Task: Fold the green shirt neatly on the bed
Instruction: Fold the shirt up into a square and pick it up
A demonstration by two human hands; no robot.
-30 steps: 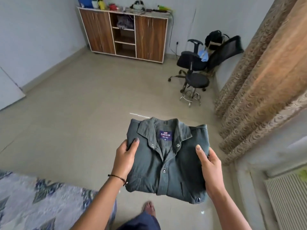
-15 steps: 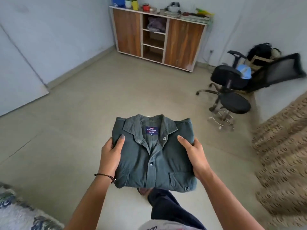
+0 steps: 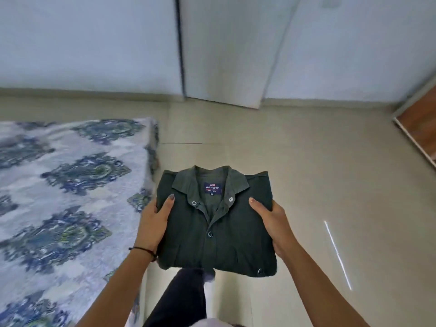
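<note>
The left hand (image 3: pixel 152 225) grips the left side of the green shirt (image 3: pixel 224 244). Its thumb is on top and its other fingers are hidden under the cloth. The right hand (image 3: pixel 273 223) grips the right side the same way. The shirt sits between the two hands, folded into a neat block, with its collar pointing away from the person. It is up in the air over the floor (image 3: pixel 318 173). The bed (image 3: pixel 59 185) lies off to the left, just past the left hand, so that hand is nearer. The shirt likely has to go sideways to the left.
</note>
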